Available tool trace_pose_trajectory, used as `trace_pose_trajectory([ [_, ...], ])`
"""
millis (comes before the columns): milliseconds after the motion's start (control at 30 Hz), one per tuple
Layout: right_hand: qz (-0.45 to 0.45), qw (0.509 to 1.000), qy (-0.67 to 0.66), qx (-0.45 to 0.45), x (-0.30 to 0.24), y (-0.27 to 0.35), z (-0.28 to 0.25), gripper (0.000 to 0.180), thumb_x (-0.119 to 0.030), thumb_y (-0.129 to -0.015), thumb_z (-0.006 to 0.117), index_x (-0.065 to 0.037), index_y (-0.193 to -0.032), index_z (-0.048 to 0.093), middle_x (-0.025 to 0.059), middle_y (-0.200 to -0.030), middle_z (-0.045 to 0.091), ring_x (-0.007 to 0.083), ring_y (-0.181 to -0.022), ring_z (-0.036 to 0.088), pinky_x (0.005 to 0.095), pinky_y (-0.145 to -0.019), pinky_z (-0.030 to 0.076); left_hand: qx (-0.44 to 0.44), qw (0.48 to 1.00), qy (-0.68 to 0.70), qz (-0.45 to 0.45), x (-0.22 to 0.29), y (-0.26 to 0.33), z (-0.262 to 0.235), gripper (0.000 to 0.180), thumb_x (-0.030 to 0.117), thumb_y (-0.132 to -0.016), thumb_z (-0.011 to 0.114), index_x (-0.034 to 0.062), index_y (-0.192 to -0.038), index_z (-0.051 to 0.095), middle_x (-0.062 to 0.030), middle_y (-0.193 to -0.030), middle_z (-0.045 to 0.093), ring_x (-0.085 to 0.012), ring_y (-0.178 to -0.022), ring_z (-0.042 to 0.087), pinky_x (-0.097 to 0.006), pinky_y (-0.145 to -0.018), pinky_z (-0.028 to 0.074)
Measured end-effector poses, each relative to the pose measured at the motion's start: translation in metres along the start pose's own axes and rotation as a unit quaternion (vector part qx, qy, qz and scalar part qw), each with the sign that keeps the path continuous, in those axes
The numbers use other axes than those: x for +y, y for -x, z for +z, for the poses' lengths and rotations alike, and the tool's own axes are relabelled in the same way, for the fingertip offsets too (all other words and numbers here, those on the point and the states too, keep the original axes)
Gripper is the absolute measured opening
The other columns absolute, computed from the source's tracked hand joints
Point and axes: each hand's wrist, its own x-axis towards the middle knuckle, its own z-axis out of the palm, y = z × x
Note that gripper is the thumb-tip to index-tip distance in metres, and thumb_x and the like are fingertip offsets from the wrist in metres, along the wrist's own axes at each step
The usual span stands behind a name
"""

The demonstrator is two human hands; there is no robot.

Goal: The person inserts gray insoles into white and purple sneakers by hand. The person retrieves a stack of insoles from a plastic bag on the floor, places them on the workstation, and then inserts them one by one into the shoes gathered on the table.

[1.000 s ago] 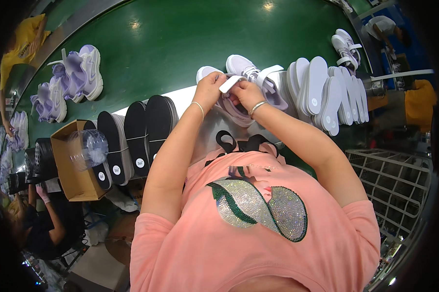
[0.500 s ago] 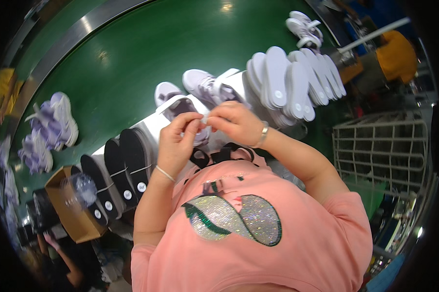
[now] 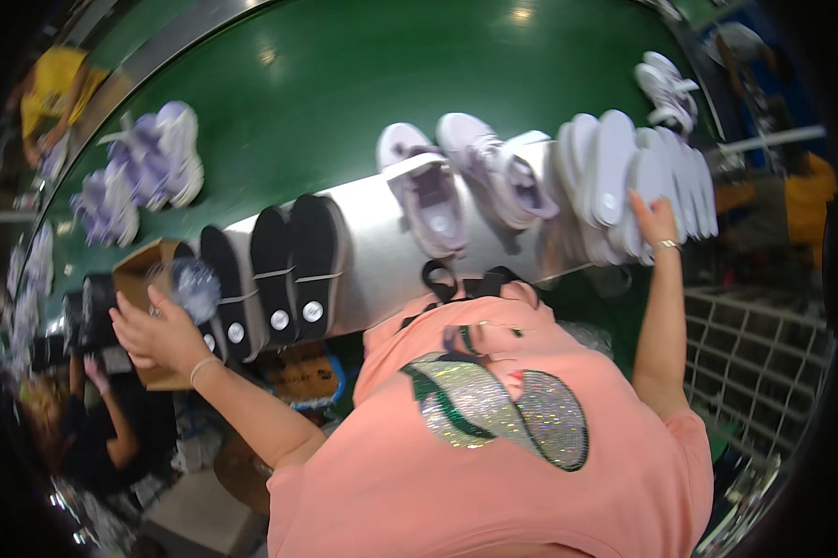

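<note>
My left hand (image 3: 163,335) is at the cardboard box (image 3: 145,265) on the left, fingers spread and nothing in them. Clear plastic (image 3: 194,288) shows in the box. At the right, my right hand (image 3: 659,221) has its thumb and fingers around the lower end of a white insole (image 3: 648,177), among a row of similar insoles (image 3: 612,167). Between the hands, a pair of pale lilac shoes stands on the metal ledge, a left shoe (image 3: 428,200) and a right shoe (image 3: 495,172). Black insoles (image 3: 318,251), bundled with bands, lean beside the box.
Lilac shoes (image 3: 172,158) sit on the green surface (image 3: 344,74) at the far left, and a white pair (image 3: 668,91) at the far right. A white wire rack (image 3: 758,363) is at my right. Other people are at the left, one in yellow (image 3: 56,88).
My hands were together over the shoes, pinching something small. They have moved apart: the left to the box, the right to the white insoles. The view has shifted too.
</note>
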Motion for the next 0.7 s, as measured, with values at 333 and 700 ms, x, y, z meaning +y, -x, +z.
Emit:
trace_pose_trajectory([
  [333, 0.089, 0.993, -0.066, -0.038, -0.026, 0.006, -0.031, 0.054, -0.045, -0.061, 0.068, 0.002, -0.082, 0.049, 0.0175, -0.076, 0.057, 0.0267, -0.070, 0.056, 0.0340, -0.066, 0.044, -0.371, 0.529, 0.712, 0.275, 0.276, 0.070, -0.146, 0.079, 0.031, -0.064, 0.071, -0.0040, -0.122, 0.030, -0.0203, -0.116, 0.042, -0.0306, -0.112, 0.038, -0.038, -0.094, 0.030],
  [700, 0.018, 0.788, -0.545, -0.286, -0.101, 0.075, -0.094, 0.023, -0.024, -0.079, 0.053, -0.001, -0.077, 0.053, 0.0043, -0.069, 0.053, 0.0103, -0.056, 0.053, 0.0228, -0.050, 0.044, -0.474, 0.573, 0.642, 0.188, 0.322, 0.105, -0.134, 0.028, 0.025, -0.073, 0.056, 0.0027, -0.090, 0.049, -0.0192, -0.076, 0.058, -0.0361, -0.074, 0.055, -0.042, -0.066, 0.043],
])
